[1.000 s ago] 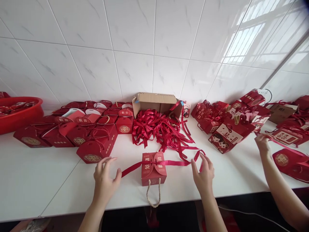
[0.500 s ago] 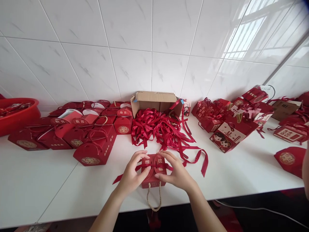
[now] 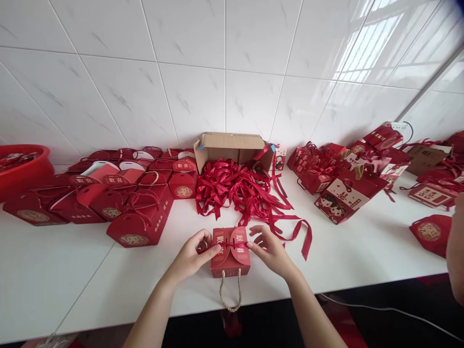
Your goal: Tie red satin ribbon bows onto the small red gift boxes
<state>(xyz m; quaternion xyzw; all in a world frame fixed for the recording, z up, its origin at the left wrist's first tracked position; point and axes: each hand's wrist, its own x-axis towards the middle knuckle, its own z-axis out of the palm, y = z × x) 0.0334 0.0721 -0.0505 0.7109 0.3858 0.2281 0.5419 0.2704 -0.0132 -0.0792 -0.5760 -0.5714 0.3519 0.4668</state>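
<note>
A small red gift box [image 3: 226,267] with gold lettering stands near the table's front edge, its rope handle [image 3: 231,306] hanging toward me. A red ribbon [image 3: 237,245] runs through slots in the two rounded top flaps. On the box's left side, my left hand [image 3: 197,249] pinches one end of the ribbon between thumb and curled fingers. My right hand [image 3: 267,249] grips the other end at the right side, with thumb and forefinger together. Behind the box, a heap of loose red ribbons [image 3: 235,188] spills out of an open cardboard box [image 3: 232,140].
Several red gift boxes [image 3: 145,224] are grouped at the left, beside a red plastic basin [image 3: 27,181]. More decorated boxes [image 3: 340,198] stand at the right. Another person's arm [image 3: 456,251] shows at the right edge. White tiles line the wall behind.
My hands have moved from around the top flaps out to the ribbon's two sides, uncovering the top of the box. The view has shifted slightly.
</note>
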